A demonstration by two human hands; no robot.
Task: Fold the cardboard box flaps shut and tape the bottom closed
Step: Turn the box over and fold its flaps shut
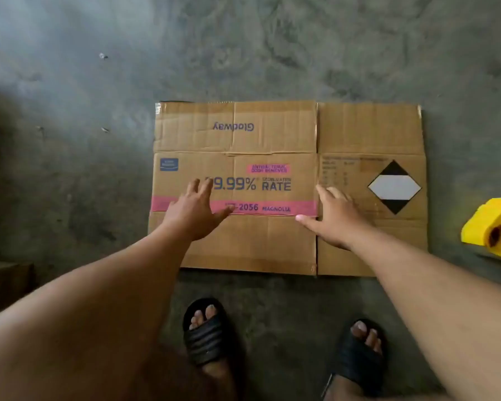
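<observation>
Box (pixel 287 140) flattened on floor (pixel 243 53), printed side up; left hand (pixel 195 211) and right hand (pixel 334 219) both spread, empty, over its middle; yellow tape roll (pixel 495 227) right of box.

Single head cam, wide-angle, looking steeply down at floor (pixel 243 47) from standing height; feet in frame.

1. Bare concrete floor (pixel 272 53) lies open beyond and left of the flattened cardboard box (pixel 272 134).
2. A yellow tape roll (pixel 495 227) lies near its right edge.
3. 2 sandalled feet (pixel 209 334) stand close to its near edge.
</observation>
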